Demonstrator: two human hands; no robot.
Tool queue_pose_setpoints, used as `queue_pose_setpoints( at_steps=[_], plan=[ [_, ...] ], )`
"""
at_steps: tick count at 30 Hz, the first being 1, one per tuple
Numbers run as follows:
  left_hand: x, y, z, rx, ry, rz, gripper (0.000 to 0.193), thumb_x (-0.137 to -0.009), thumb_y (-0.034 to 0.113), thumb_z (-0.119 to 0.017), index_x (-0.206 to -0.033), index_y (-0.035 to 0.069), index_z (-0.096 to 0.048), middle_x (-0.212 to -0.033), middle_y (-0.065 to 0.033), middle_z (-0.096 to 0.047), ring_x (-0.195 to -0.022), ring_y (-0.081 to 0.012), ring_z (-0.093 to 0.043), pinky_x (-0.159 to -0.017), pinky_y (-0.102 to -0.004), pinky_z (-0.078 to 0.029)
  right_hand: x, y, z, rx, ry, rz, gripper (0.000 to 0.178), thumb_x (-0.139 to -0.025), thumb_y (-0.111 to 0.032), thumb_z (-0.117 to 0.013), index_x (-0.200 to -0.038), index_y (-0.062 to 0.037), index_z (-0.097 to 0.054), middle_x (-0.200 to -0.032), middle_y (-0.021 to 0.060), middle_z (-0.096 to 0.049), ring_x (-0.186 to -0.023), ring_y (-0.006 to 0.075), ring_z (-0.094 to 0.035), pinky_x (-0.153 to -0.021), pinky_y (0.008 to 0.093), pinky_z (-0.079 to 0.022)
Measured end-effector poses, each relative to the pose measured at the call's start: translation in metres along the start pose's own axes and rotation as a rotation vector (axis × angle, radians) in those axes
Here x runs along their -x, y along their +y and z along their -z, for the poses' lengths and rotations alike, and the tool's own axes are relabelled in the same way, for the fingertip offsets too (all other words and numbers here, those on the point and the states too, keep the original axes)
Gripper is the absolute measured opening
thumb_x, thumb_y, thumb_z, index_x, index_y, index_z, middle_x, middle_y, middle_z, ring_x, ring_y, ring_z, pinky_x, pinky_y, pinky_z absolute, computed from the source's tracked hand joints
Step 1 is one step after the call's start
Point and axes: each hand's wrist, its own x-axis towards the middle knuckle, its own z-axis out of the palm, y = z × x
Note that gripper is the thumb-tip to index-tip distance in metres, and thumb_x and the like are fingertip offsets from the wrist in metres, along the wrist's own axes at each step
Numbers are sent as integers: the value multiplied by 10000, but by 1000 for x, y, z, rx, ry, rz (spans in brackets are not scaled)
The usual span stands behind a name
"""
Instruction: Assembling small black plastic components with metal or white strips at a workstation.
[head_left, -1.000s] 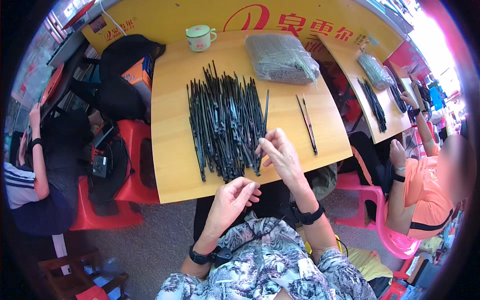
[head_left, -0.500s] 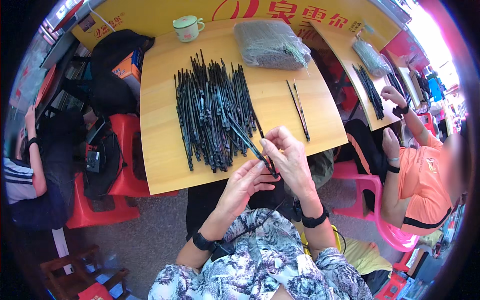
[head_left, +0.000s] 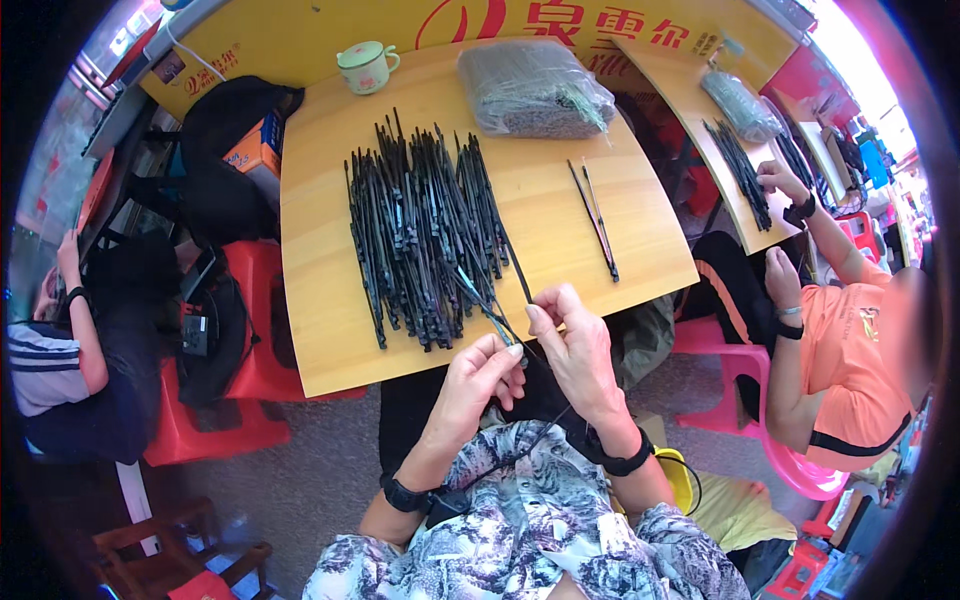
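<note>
A large pile of thin black strips with small knobbed ends (head_left: 415, 240) lies on the wooden table in front of me. At the table's near edge my left hand (head_left: 470, 388) pinches a few shiny black strips (head_left: 488, 312) between thumb and forefinger. Just right of it, my right hand (head_left: 578, 355) is closed, thumb against fingers, on another black strip (head_left: 519, 268) that slants up towards the pile. The lower ends of the held strips are partly hidden by my fingers. Two separate thin strips (head_left: 598, 225) lie to the right of the pile.
Behind the pile stand a lidded mug (head_left: 368, 68) and a clear plastic bag packed with dark strips (head_left: 535, 90). Red plastic stools (head_left: 255, 340) are at the left. A person in an orange shirt (head_left: 850, 365) sits at the right by another table (head_left: 680, 95). Someone sits at far left.
My hands have moved slightly apart, the left one down and to the left. The strips that were bunched between both hands are now spread between them. The view has shifted a little.
</note>
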Motion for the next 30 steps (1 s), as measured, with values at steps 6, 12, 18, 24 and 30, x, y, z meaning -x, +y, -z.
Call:
queue_pose_setpoints(
  at_steps=[6, 12, 18, 24, 30],
  plan=[
    [-2, 2, 9, 294, 124, -66, 163, -918, 213, -481, -838, 73, -499, -678, -26, -551, -529, -114, -559, -358, -200, -385, 18, 9, 9, -71, -81, -200, 126, -890, -136, -528, -900, -15, -495, -593, 103, -529, -497, 180, -535, -479, 300, -415],
    [2, 0, 8, 414, 146, -129, 242, -958, 272, -406, -947, 54, -510, -731, -47, -557, -579, -124, -560, -376, -206, -391, 24, 17, 20, -142, 28, -209, 118, -899, -118, -518, -913, -4, -496, -600, 52, -511, -489, 113, -498, -460, 252, -399],
    [5, -12, -3, 390, -29, -18, 414, -978, 338, -323, -1122, -22, -468, -825, -105, -565, -626, -141, -574, -476, -222, -449, 18, 20, 28, -296, 183, -223, 134, -916, -132, -501, -929, 1, -498, -644, 18, -524, -513, 57, -475, -460, 206, -383],
    [-11, -19, -35, 307, -197, 114, 227, -944, 178, -448, -1060, 3, -535, -880, -61, -590, -740, -131, -588, -631, -231, -479, 14, 29, 28, -629, 208, -291, 123, -920, -133, -497, -928, -12, -506, -676, 0, -540, -555, 35, -471, -489, 184, -398],
    [-33, -32, -54, 297, -175, 91, 131, -938, 183, -468, -954, 69, -532, -904, -13, -574, -822, -91, -558, -751, -253, -472, 12, 25, 33, -425, 208, -275, 123, -920, -141, -500, -908, -19, -513, -720, -1, -564, -615, 28, -478, -549, 174, -417]
  ],
)
